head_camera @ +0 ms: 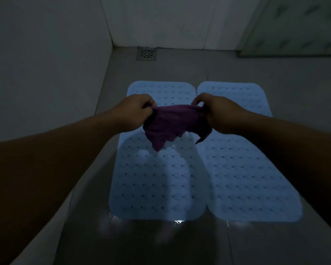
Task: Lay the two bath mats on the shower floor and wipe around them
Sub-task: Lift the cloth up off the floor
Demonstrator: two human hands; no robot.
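Observation:
Two pale blue perforated bath mats lie flat side by side on the grey shower floor, the left mat (153,180) and the right mat (245,169), with a narrow gap between them. Above them a purple cloth (170,123) hangs stretched between both hands. My left hand (136,111) pinches its left edge and my right hand (212,111) pinches its right edge. The cloth sags in the middle and hides part of both mats.
A square metal floor drain (146,53) sits in the far left corner. Tiled walls (46,54) close the left side and the back. A raised ledge (289,54) runs at the far right. Wet glints show on the floor (141,236) in front of the mats.

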